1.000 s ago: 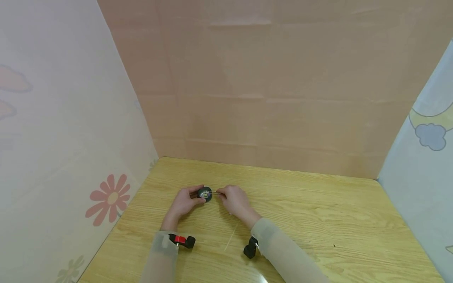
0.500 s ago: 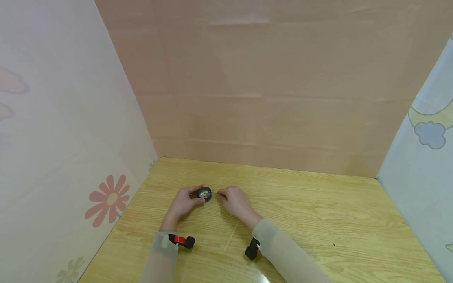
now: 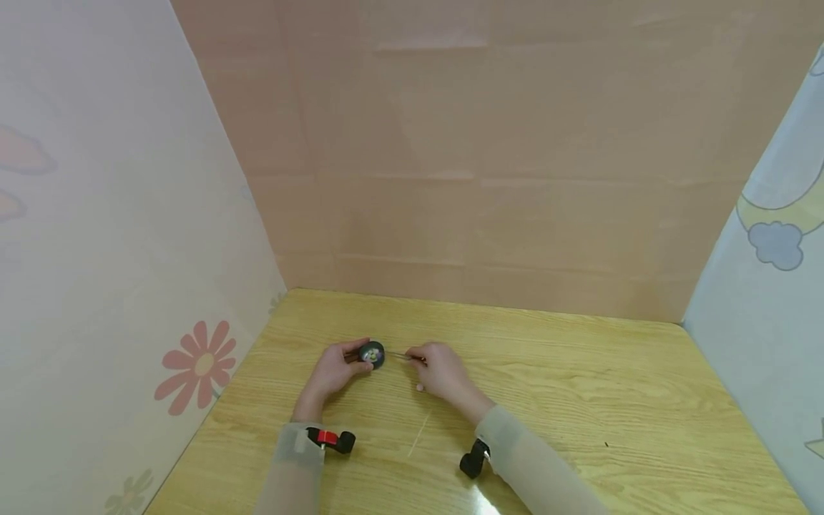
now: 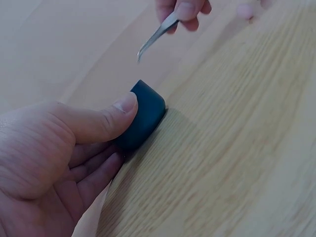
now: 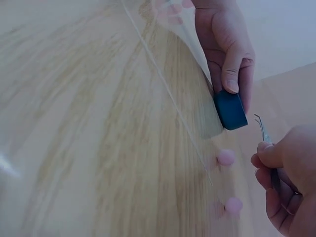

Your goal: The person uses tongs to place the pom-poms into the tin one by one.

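- The right hand (image 3: 443,373) has drawn back to the right since a second ago, so the tweezers (image 3: 405,355) now sit slightly away from the round dark case (image 3: 372,353), tips apart from it.
- The left hand (image 3: 335,370) clasps the case between thumb and fingers, propped on edge on the wooden table (image 3: 611,400).
- The right hand's fingers pinch the tweezers, curved tips (image 4: 140,53) pointing at the case.
- A thin pale stick (image 3: 419,432) lies on the table between the forearms.

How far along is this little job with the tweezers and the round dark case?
Set up, it seems: the left hand grips the round dark case on edge on the table. In hand: the right hand pinches tweezers, tips just short of the case. Left: the tweezers have not touched it and carry nothing visible.
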### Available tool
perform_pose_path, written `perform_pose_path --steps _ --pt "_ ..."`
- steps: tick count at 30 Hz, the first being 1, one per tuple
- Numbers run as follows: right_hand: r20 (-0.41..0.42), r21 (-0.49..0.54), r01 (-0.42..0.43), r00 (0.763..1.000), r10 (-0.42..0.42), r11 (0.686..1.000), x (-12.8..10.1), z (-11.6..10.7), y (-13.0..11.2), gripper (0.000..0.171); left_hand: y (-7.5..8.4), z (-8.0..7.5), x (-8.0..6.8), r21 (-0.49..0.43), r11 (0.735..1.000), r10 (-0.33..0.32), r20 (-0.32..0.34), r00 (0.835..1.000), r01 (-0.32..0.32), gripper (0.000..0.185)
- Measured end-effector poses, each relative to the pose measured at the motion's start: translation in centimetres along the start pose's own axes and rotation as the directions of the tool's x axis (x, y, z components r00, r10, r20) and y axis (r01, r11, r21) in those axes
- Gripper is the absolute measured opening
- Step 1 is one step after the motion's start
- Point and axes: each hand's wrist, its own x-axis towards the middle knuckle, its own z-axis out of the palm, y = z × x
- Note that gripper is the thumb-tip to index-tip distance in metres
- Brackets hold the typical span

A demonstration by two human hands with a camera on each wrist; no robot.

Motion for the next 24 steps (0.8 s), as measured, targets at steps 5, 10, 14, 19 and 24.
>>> perform_pose_path --steps 5,10,14,19,24 --pt "-0.041 0.038 -0.014 0.999 0.016 0.999 -1.3 -1.1 1.1 0.02 0.1 0.0 0.0 -0.002 1.0 -0.004 0.003 1.0 0.004 0.057" --pt "-0.065 0.104 -0.03 0.997 0.037 0.994 -2.8 -2.3 2.2 0.02 0.0 0.0 0.1 0.001 1.0 -0.012 -0.008 1.0 0.012 0.057" --pt "-0.1 0.092 -0.036 0.994 0.045 0.995 -4.1 -3.1 3.1 0.019 -0.1 0.1 0.1 -0.003 1.0 -0.006 -0.003 1.0 0.006 0.057" --pt "-0.095 0.1 -0.065 0.993 0.075 0.993 -5.8 -3.8 4.1 0.02 -0.2 0.1 0.2 -0.016 1.0 -0.01 -0.002 1.0 0.01 0.057" --pt "-0.082 0.059 -0.059 0.995 0.064 0.997 -6.9 -4.1 4.5 0.019 -0.3 0.1 0.1 -0.016 1.0 -0.006 -0.014 1.0 0.006 0.056"
